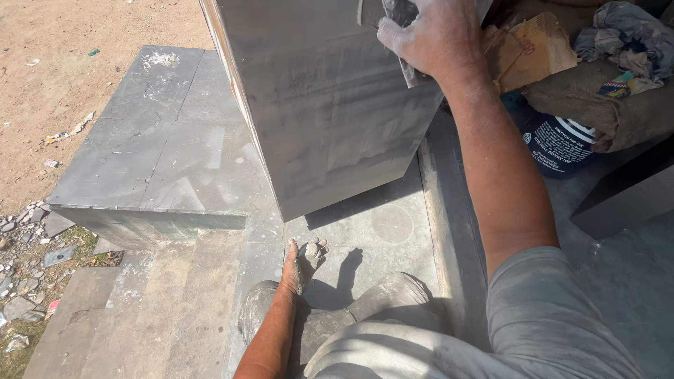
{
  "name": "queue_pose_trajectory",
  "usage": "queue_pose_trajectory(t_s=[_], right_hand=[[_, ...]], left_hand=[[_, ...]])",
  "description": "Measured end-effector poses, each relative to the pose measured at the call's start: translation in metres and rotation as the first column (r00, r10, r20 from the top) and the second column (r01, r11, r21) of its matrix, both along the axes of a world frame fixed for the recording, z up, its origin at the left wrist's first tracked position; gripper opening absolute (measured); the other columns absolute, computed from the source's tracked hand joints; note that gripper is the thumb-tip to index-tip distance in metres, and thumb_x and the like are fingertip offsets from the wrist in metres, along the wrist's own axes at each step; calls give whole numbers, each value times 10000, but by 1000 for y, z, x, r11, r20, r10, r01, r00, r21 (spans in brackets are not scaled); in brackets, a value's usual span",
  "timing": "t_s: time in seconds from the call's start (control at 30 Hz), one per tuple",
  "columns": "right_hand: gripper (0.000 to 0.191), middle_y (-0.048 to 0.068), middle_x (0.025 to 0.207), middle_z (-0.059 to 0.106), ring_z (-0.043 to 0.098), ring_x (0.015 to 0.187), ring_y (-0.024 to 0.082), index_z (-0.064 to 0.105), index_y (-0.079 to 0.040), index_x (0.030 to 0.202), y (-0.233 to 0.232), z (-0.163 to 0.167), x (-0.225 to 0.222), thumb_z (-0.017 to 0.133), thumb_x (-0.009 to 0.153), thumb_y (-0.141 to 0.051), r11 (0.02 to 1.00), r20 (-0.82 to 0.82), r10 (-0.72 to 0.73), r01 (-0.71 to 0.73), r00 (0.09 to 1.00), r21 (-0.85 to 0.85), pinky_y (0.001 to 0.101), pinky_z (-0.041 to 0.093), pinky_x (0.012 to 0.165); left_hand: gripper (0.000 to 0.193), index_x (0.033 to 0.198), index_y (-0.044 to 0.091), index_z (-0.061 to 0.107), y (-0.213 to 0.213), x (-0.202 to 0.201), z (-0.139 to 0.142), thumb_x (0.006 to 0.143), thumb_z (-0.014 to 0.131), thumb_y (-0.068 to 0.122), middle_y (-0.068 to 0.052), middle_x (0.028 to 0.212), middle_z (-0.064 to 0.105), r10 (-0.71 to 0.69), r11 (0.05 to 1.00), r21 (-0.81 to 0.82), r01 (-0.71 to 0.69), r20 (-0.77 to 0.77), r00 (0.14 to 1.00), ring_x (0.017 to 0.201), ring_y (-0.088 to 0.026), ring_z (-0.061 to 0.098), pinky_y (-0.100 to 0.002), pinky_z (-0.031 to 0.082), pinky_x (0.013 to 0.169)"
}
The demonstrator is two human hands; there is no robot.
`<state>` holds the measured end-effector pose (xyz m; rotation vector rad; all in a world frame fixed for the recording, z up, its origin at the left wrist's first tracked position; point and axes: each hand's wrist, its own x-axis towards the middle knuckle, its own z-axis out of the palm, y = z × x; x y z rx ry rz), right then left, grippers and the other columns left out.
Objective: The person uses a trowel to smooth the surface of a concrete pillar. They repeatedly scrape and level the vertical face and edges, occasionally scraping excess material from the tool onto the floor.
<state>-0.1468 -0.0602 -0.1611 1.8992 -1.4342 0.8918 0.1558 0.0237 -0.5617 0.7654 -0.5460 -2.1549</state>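
Grey stone slab (323, 105) under right hand (428, 38) gripping cloth (401, 12).

**Dusty hand works the grey slab face**

Up high, the right hand (430, 36) presses a dark rubbing pad (401, 14) against the upright grey stone slab (330, 105), fingers curled over it, dust on the knuckles. Down near, the left hand (303, 265) hangs loose and empty above the stone floor (379, 224), casting its shadow beside the bent knee (393, 295). Far left, a grey step (151, 151) meets bare dirt. Far right, a dark bucket (558, 144) sits under sacking (604, 98), torn cardboard (530, 49) and rags (628, 31).
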Motion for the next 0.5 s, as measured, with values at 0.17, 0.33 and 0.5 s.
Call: queue_pose_trajectory(t_s=[0.17, 0.33, 0.5], right_hand=[[541, 120, 1400, 595, 706, 1072, 340, 730, -85, 1273, 12, -68, 28, 842, 778, -274, 993, 158, -14, -4, 987, 115, 433, 593, 903], [567, 119, 1397, 570, 687, 899, 385, 713, -106, 1246, 41, -110, 24, 852, 727, -286, 946, -107, -90, 118, 990, 302, 474, 584, 776], [508, 31, 1494, 608, 566, 1047, 257, 735, -98, 1261, 19, -38, 54, 834, 763, -123, 971, -442, 213, -238, 871, -1, 447, 475, 830]], left_hand=[[869, 1360, -46, 509, 3, -10, 5, 965, 377, 717, -254, 1330, 630, 48, 993, 110, -34, -132, 990, 1198, -364, 619, -457, 469, 1054], [911, 1404, -47, 469, 25, -15, 17, 945, 384, 735, -257, 1361, 598, 144, 984, 134, -116, -219, 965, 1198, -361, 624, -441, 502, 1031], [975, 1456, -60, 444, 28, -12, 18, 921, 383, 753, -234, 1392, 604, 72, 996, 74, -55, -248, 966, 1213, -332, 638, -425, 501, 1027]])
